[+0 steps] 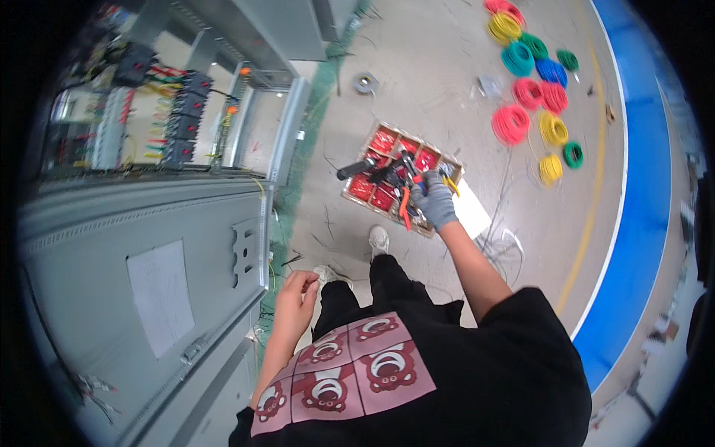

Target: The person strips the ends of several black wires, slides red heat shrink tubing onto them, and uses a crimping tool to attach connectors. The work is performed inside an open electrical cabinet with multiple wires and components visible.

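- The right hand [434,203], in a grey glove, reaches down into a shallow cardboard tray [356,195] on the floor [417,82], just beyond the person's shoes [378,240].
- Its fingers are curled around a tool with orange-red handles [406,208], apparently pliers or cutters; the grip looks closed, though the hand is slightly blurred and the tool's head is hard to make out.
- The tray is split into compartments filled with small red parts [383,141], with several dark-handled tools [357,168] lying across the top.
- The left hand [298,292] is bare and held near the body at waist height, fingers bent inward and pinched together. Whether it holds some small piece I cannot tell.
- As a judgement: the work is at a tool-picking stage. The tool is gripped but barely clear of the tray, and neither hand is at the cabinet.
- To the left stands an open grey electrical cabinet [149,223] with a paper sheet [160,296] stuck on its door. Farther in, rows of breakers [182,119] already carry red, yellow and green wires, so part of the wiring appears done.
- How much wiring is left cannot be read from here; the interior is small and bent by the lens.
- Far right on the floor lie many wire coils [529,93] in red, yellow, green and blue, well apart from the tray, with loose wire offcuts [499,238] nearer the person.
- A blue floor band [640,186] with a yellow line runs along the right side.
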Action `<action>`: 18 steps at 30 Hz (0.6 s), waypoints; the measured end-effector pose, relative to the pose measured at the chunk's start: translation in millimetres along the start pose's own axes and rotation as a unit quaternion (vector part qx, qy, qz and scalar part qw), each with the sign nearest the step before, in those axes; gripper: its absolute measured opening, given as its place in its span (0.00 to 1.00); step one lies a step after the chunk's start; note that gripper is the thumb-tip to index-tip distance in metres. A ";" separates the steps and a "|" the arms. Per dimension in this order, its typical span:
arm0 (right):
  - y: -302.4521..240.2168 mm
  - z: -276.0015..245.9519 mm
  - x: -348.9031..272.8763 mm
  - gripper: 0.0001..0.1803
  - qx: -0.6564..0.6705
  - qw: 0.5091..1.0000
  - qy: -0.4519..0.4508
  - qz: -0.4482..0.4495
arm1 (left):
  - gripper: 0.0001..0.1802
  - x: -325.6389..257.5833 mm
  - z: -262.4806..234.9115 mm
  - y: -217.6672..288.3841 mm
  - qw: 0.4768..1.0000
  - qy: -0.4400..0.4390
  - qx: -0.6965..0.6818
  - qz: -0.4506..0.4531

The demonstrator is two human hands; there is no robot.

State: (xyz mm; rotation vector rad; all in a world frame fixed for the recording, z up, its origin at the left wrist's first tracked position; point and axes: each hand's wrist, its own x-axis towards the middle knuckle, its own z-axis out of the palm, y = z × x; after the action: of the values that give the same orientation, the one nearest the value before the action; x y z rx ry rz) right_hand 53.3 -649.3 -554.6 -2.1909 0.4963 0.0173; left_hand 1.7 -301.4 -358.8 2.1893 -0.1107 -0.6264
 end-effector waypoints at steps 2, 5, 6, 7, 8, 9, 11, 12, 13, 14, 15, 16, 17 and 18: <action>-77.8 -44.1 -14.8 0.22 0.022 0.999 -0.036 -0.023 | 0.08 -5.6 -0.6 -8.3 0.998 0.043 0.002 0.040; -156.5 -76.9 -43.3 0.31 0.118 0.978 -0.150 -0.087 | 0.15 -3.6 -8.8 -1.3 0.989 0.071 0.008 0.127; -184.1 -80.9 -56.3 0.30 0.223 0.948 -0.214 -0.072 | 0.20 -1.3 -16.0 8.3 0.984 0.075 0.029 0.157; -195.8 -79.2 -63.6 0.22 0.241 0.933 -0.257 -0.077 | 0.22 -0.3 -20.4 17.7 0.982 0.092 -0.004 0.165; -205.7 -78.4 -71.7 0.15 0.256 0.914 -0.312 -0.052 | 0.23 -2.4 -27.8 23.9 0.976 0.103 -0.035 0.188; -227.4 -72.4 -90.7 0.14 0.302 0.888 -0.342 -0.054 | 0.21 -9.4 -34.1 28.2 0.968 0.117 -0.073 0.209; -266.9 -59.4 -116.4 0.18 0.318 0.863 -0.390 -0.039 | 0.19 -23.1 -44.1 27.3 0.962 0.080 -0.175 0.193; -268.9 -44.1 -124.1 0.20 0.322 0.864 -0.381 -0.062 | 0.19 -32.1 -48.7 23.3 0.958 0.033 -0.241 0.151; -285.6 -35.0 -134.0 0.21 0.317 0.863 -0.384 -0.085 | 0.19 -39.9 -54.2 17.3 0.947 -0.021 -0.303 0.106; -304.9 -25.9 -143.8 0.22 0.311 0.863 -0.385 -0.106 | 0.19 -47.3 -58.6 10.8 0.942 0.020 -0.319 0.105; -321.6 -13.7 -154.8 0.22 0.307 0.852 -0.409 -0.114 | 0.18 -59.5 -62.4 3.6 0.934 0.058 -0.337 0.099; -334.1 -2.6 -162.8 0.22 0.303 0.841 -0.432 -0.121 | 0.18 -70.5 -69.0 -4.0 0.925 0.094 -0.356 0.092; -330.1 14.4 -162.0 0.23 0.252 0.832 -0.474 -0.139 | 0.19 -79.0 -79.4 -12.3 0.927 0.113 -0.343 0.101; -339.7 29.3 -172.9 0.23 0.287 0.810 -0.483 -0.168 | 0.18 -85.2 -90.1 -18.8 0.927 0.128 -0.333 0.114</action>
State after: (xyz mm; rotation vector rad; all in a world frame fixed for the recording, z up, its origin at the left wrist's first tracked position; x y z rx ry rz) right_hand 19.9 -381.9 -283.5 -1.3760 -0.4315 0.6680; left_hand -32.5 -201.2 -291.5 1.5452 -0.0075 -0.1919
